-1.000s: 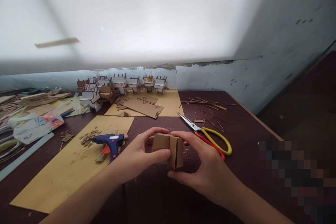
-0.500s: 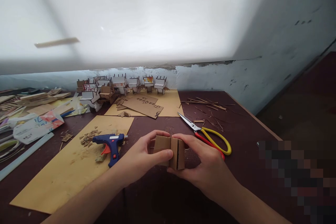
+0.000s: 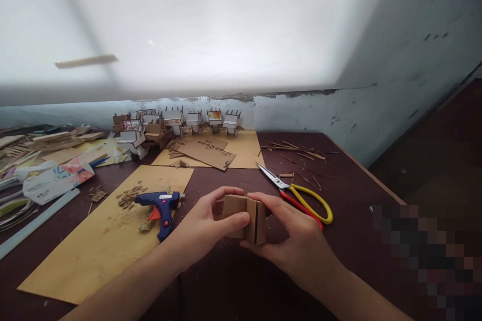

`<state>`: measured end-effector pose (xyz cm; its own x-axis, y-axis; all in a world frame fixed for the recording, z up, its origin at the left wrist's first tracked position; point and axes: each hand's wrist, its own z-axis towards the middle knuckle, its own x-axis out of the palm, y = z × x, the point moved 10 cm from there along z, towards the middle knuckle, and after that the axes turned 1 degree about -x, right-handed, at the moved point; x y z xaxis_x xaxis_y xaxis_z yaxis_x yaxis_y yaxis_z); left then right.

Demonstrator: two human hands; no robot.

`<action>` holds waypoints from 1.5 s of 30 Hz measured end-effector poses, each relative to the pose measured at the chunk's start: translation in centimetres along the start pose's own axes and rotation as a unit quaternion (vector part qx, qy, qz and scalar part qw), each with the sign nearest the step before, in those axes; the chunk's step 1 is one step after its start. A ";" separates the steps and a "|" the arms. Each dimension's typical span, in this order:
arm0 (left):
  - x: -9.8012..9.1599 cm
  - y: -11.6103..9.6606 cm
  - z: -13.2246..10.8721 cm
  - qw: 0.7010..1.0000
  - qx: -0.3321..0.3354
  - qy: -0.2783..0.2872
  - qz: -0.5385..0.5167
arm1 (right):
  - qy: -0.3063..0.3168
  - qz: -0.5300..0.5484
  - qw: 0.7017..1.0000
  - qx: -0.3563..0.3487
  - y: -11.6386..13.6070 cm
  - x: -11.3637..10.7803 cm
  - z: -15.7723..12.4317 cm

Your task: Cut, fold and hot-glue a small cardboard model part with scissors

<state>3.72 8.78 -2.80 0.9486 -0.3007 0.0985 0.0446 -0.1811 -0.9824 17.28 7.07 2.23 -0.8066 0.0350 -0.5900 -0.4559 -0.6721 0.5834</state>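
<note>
Between both hands is a small brown folded cardboard piece [image 3: 251,220], with a dark gap along its right part. My left hand [image 3: 211,215] grips its left side, thumb across the near face and fingers behind the top edge. On the other side my right hand [image 3: 289,225] holds it with the fingers at the top and the thumb at the bottom. Scissors [image 3: 301,198] with one red and one yellow handle lie just beyond my right hand. A blue glue gun [image 3: 163,210] rests left of my left hand, its small red light lit.
Small cardboard chair-like models [image 3: 173,123] line the wall. A tan sheet [image 3: 94,256] carries small scraps, while a second sheet [image 3: 246,148] bears printed cardboard [image 3: 209,150]. Thin cardboard strips [image 3: 293,149] lie at the back right; cardboard pieces and plastic packaging [image 3: 56,180] clutter the left.
Both hands keep their hold on the cardboard piece, nearly still. The whole view has shifted slightly, so things appear a little further right.
</note>
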 end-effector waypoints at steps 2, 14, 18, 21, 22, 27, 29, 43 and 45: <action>-0.1 0.0 0.1 1.000 0.003 -0.002 -0.004 | 0.040 0.010 0.999 0.026 -0.5 0.1 -0.1; -5.0 -2.0 0.6 0.986 0.039 -0.144 0.069 | -0.002 -0.029 0.974 0.226 -6.9 -7.1 1.2; -4.1 -2.8 0.2 0.978 0.105 -0.134 0.122 | 0.008 0.069 0.967 0.246 -6.6 -4.6 0.3; -3.3 -3.0 -0.1 0.969 0.139 -0.127 0.162 | 0.020 0.095 0.966 0.241 -6.1 -3.8 0.2; -3.1 -3.1 -0.2 0.966 0.146 -0.123 0.172 | 0.023 0.089 0.968 0.234 -5.9 -3.7 0.2; -2.5 -3.5 -0.5 0.951 0.172 -0.117 0.228 | 0.011 0.035 0.986 0.165 -3.9 -4.1 0.8; -2.3 -4.0 -0.8 0.937 0.197 -0.123 0.261 | -0.005 0.031 0.988 0.151 -3.5 -4.4 0.9; -0.5 -5.8 -2.5 0.866 0.330 -0.102 0.362 | -0.047 0.037 0.972 0.227 -5.2 -4.1 -0.3; -0.3 -5.8 -2.5 0.868 0.330 -0.099 0.357 | -0.033 0.057 0.975 0.211 -4.9 -3.6 -0.1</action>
<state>2.38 7.61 3.23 0.8412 0.0636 -0.5370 -0.4687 0.5811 -0.6653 22.41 10.14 1.43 -0.8772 0.0347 -0.4788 -0.4648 -0.3108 0.8291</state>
